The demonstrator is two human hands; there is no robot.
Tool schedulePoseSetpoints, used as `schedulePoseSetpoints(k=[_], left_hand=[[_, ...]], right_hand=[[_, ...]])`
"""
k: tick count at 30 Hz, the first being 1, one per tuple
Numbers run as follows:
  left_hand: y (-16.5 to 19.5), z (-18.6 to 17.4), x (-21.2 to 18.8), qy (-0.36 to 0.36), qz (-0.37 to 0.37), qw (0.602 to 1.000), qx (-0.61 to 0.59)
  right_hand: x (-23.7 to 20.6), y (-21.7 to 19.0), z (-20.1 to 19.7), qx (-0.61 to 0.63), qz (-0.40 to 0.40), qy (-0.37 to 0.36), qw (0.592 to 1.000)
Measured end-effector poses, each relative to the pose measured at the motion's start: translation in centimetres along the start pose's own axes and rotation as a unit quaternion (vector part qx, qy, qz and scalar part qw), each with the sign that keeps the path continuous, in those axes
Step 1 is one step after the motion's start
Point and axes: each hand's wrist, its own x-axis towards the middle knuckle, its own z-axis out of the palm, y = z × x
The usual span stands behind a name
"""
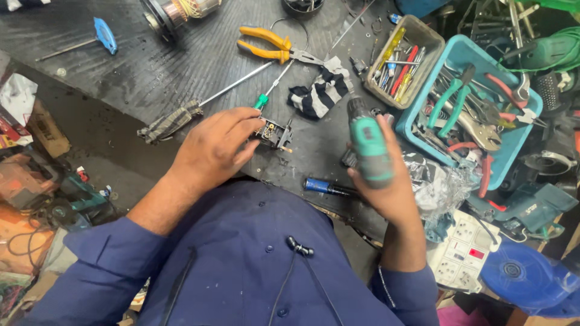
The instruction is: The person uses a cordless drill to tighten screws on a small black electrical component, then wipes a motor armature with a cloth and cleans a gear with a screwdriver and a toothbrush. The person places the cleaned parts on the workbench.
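— What's that under the left hand (212, 148)?

— A small black electrical part (275, 134), a switch block by the look of it, with brass contacts showing. It sits on the dark workbench (151, 72) just in front of the person's chest, and the fingers are closed around its near end, pinning it down.

— And the other hand?

— The right hand (386, 181) is wrapped tight round a teal and black handle (367, 145), held upright a little way from the part. I'd call it a power-tool body or a fat driver grip; the end facing the bench is hidden by the palm, so I can't tell.

— How far on is the work, would you say?

— Somewhere in the middle, to my eye. The part lies bare, contacts exposed, with no housing around it. I see no wires joined to it, but it's too small to be sure.

— What's lying around?

— A green-handled screwdriver (266, 93) points at the part from behind, its grip almost touching the fingers. A longer driver with a taped handle (172, 121) lies to its left. Beyond them, yellow pliers (269, 45) and a striped rag (320, 93). A blue-capped cylinder (323, 186) rests near the bench edge between the two hands.

— And off to the right?

— A grey tray (423, 36) of small screwdrivers, then a blue bin (519, 145) heaped with pliers and cutters. A white socket strip (459, 253) sits below that.
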Motion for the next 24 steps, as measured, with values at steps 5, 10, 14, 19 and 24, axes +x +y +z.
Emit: schedulePoseSetpoints(k=[5, 10, 14, 19, 24], left_hand=[[-0.9, -0.2, -0.7, -0.004, -0.011, 0.999, -0.041], [-2.3, 0.2, -1.3, 0.025, -0.031, 0.997, -0.068], [-2.9, 1.0, -2.1, 0.037, -0.052, 0.992, -0.109], [-3.8, 1.3, -2.1, 0.039, -0.037, 0.991, -0.122], [-4.9, 0.9, -1.8, 0.012, -0.016, 0.989, -0.144]], right_hand=[[2.2, -0.4, 2.3, -0.400, 0.017, -0.057, 0.915], [4.3, -2.2, 5.0, -0.437, -0.085, 0.017, 0.895], [4.8, -4.4, 8.5, -0.288, -0.125, 0.048, 0.948], [7.3, -5.3, 12.7, -0.299, -0.163, 0.045, 0.939], [8.4, -5.3, 13.3, -0.279, -0.134, 0.030, 0.950]])
